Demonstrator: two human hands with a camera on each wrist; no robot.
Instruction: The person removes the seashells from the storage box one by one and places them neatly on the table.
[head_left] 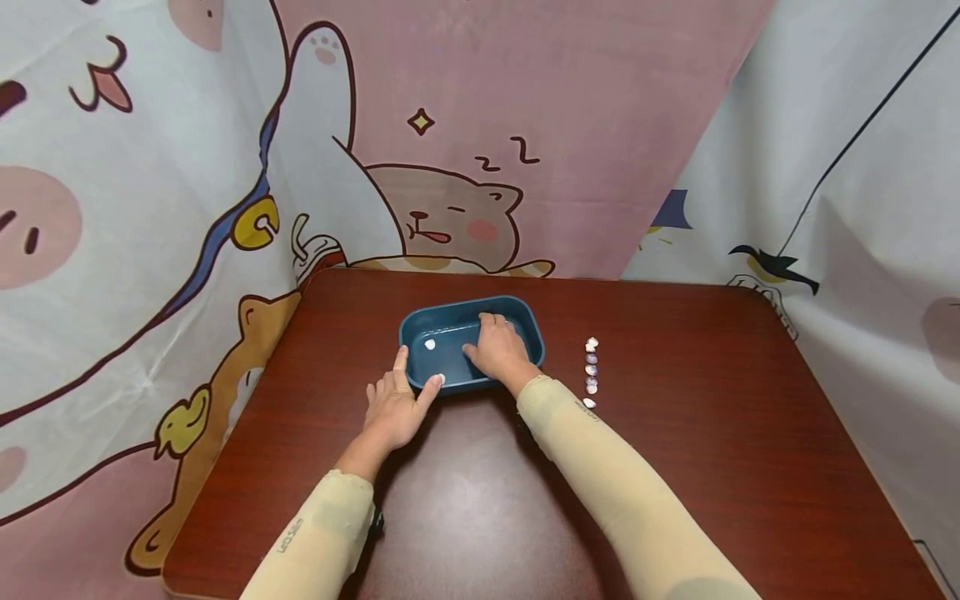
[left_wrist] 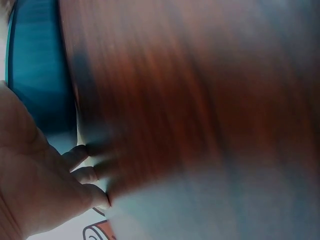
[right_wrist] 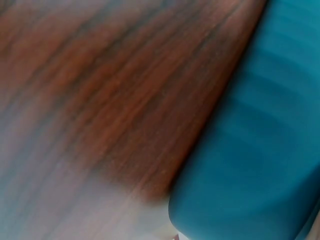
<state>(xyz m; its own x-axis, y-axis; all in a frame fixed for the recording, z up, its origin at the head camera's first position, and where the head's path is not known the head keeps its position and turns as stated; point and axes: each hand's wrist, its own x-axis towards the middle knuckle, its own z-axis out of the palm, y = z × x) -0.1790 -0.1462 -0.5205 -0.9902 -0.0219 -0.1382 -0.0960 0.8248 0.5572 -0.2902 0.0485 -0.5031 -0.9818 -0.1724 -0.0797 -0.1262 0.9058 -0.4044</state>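
Observation:
A dark blue rectangular basin [head_left: 459, 315] stands on the brown table. At its front left corner my left hand [head_left: 392, 410] steadies it, index finger along the left side and thumb at the front rim. My right hand [head_left: 498, 350] reaches down inside the basin's right half, thumb spread from the fingers; what lies under its palm is hidden. One small white shell-like piece [head_left: 430, 344] lies on the basin floor at the left. A second white piece [head_left: 441, 379] shows beside the left thumb tip. In the right wrist view the basin's outer wall [right_wrist: 240, 165] fills the right side.
Right of the basin, several small white and purplish shell-like pieces [head_left: 592, 370] form a line running front to back. The wooden table [head_left: 697, 400] reaches back to a hanging cloth [head_left: 585, 167] printed with cartoon animals.

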